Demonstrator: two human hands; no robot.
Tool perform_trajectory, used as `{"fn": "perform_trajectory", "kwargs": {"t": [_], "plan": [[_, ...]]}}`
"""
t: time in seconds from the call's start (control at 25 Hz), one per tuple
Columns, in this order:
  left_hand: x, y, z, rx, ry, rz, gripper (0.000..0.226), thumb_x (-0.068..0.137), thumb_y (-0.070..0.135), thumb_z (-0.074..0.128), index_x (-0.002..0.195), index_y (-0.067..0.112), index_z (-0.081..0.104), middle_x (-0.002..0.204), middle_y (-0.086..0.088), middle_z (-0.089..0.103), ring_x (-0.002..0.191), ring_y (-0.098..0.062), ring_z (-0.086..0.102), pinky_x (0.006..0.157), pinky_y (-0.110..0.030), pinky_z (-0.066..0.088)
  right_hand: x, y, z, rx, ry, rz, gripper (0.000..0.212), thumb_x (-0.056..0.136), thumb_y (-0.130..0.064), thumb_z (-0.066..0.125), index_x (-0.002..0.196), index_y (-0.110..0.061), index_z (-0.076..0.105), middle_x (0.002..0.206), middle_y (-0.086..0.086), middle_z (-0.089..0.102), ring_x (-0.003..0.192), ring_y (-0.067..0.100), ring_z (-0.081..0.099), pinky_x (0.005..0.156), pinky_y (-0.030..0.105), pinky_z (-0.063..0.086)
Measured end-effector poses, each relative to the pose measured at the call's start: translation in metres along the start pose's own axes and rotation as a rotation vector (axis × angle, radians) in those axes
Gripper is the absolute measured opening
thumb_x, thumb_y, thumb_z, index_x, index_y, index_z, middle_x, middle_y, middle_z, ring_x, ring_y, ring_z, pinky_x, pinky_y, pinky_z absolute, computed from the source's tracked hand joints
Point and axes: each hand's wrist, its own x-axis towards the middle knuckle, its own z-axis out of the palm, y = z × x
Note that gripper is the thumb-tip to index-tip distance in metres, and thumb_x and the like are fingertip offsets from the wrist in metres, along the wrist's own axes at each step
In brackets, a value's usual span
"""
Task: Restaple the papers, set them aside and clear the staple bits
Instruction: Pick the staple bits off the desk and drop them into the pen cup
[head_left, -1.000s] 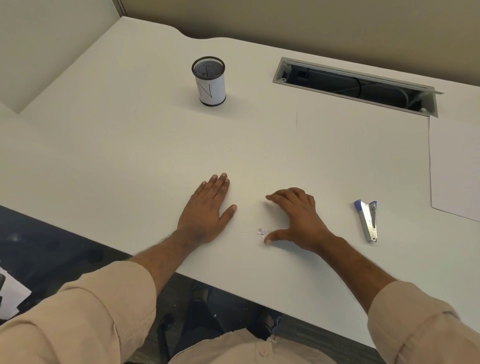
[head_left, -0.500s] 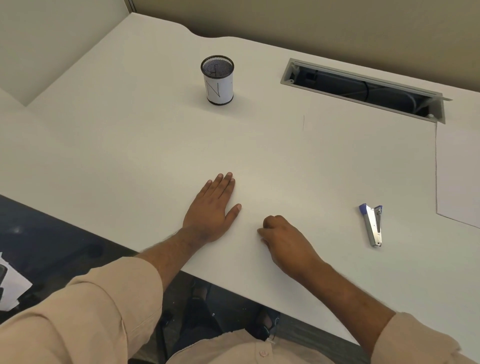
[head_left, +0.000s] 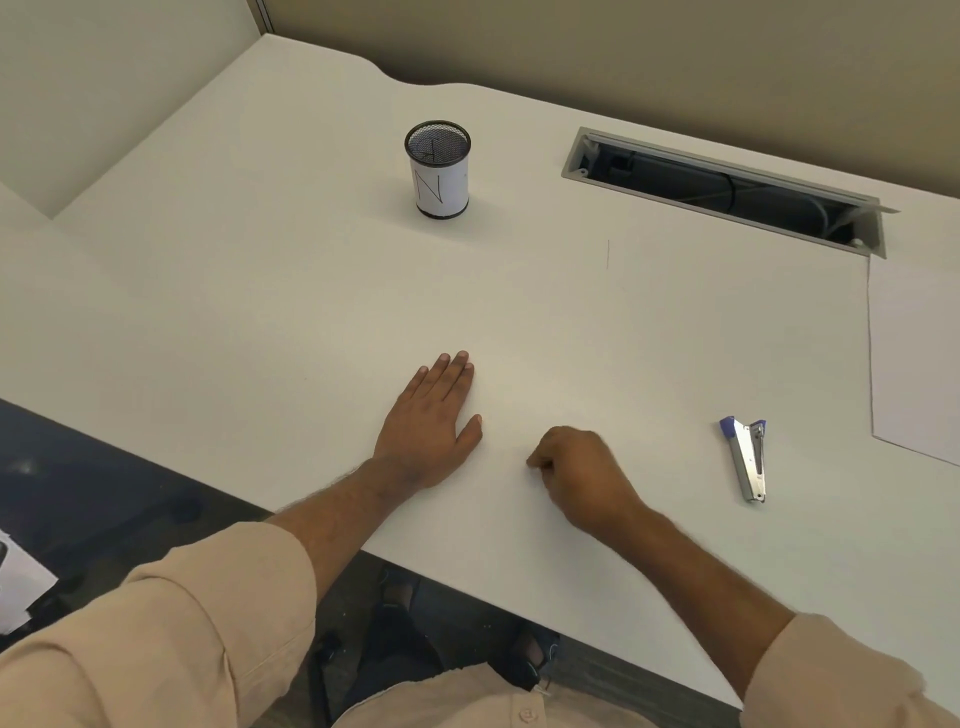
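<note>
Right hand (head_left: 582, 478) curled on desk (head_left: 260, 312); silver-blue stapler (head_left: 746, 458) lies flat.

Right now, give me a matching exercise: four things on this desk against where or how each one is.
Things:
1. left hand
2. right hand
3. stapler
4. mesh cup

States:
A. upright at the far side of the desk, marked N
B. lying on the desk to the right of both hands
C. flat, palm down, fingers straight
D. fingers curled in, near the desk's front edge

Pairs: 1-C, 2-D, 3-B, 4-A
</note>
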Motion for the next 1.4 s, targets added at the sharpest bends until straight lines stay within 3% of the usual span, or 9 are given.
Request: {"fn": "perform_trajectory", "kwargs": {"t": [0.12,0.2,0.44,0.72,0.96,1.16,1.4], "plan": [[0.011,-0.001,-0.001,-0.012,-0.007,0.008,0.072,0.094,0.051,0.015,0.156,0.014,0.011,0.164,0.002,0.004,0.151,-0.012,0.000,0.123,-0.033,0.003,0.005,0.014,-0.022,0.608,0.028,0.363,0.019,0.075,0.008,0.066,0.080,-0.007,0.076,0.078,0.005,0.073,0.072,0.018,0.066,0.071,0.024,0.052],[0.020,-0.004,-0.002,-0.001,-0.003,0.020,0.072,0.096,0.053,0.015,0.156,0.014,0.011,0.164,0.002,0.004,0.151,-0.012,0.000,0.123,-0.032,0.002,0.004,0.018,-0.035,0.980,-0.003,0.477,0.017,0.074,0.014,0.069,0.080,-0.001,0.074,0.077,0.010,0.072,0.071,0.022,0.067,0.067,0.024,0.056],[0.056,-0.014,-0.006,-0.003,0.009,0.020,0.072,0.097,0.054,0.014,0.156,0.013,0.011,0.164,0.000,0.006,0.151,-0.014,0.002,0.123,-0.033,0.002,0.012,0.015,-0.040,1.561,0.046,0.637,0.016,0.081,0.018,0.059,0.087,0.007,0.068,0.075,0.013,0.069,0.071,0.021,0.067,0.064,0.023,0.059],[0.096,-0.025,-0.011,0.005,0.039,0.077,0.072,0.097,0.055,0.015,0.155,0.012,0.016,0.164,-0.003,0.012,0.151,-0.016,0.008,0.123,-0.034,0.005,0.051,-0.009,-0.062,1.765,0.112,0.568,0.016,0.084,0.017,0.053,0.088,0.007,0.065,0.070,0.012,0.066,0.062,0.019,0.066,0.062,0.020,0.057],[0.113,-0.033,-0.010,-0.012,0.009,0.078,0.074,0.097,0.056,0.016,0.156,0.012,0.012,0.164,-0.003,0.008,0.152,-0.017,0.004,0.123,-0.036,0.005,0.106,-0.032,-0.090,1.815,0.143,0.467,0.016,0.085,0.016,0.053,0.088,0.006,0.065,0.071,0.011,0.066,0.069,0.019,0.066,0.062,0.019,0.057],[0.117,-0.036,-0.014,0.039,0.075,0.186,0.069,0.100,0.050,0.029,0.155,0.008,0.018,0.164,-0.005,0.010,0.152,-0.020,0.003,0.123,-0.041,0.010,0.175,-0.058,-0.109,1.844,0.152,0.396,0.016,0.087,0.015,0.052,0.091,0.006,0.064,0.075,0.013,0.066,0.075,0.021,0.063,0.060,0.019,0.056],[0.119,-0.036,-0.011,-0.045,-0.004,0.164,0.071,0.100,0.053,0.023,0.156,0.012,0.010,0.164,-0.002,0.003,0.151,-0.015,0.000,0.123,-0.036,0.005,0.268,-0.094,-0.135,1.878,0.216,0.296,0.013,0.087,0.015,0.054,0.086,0.007,0.064,0.074,0.014,0.065,0.073,0.021,0.062,0.063,0.021,0.059]]}}
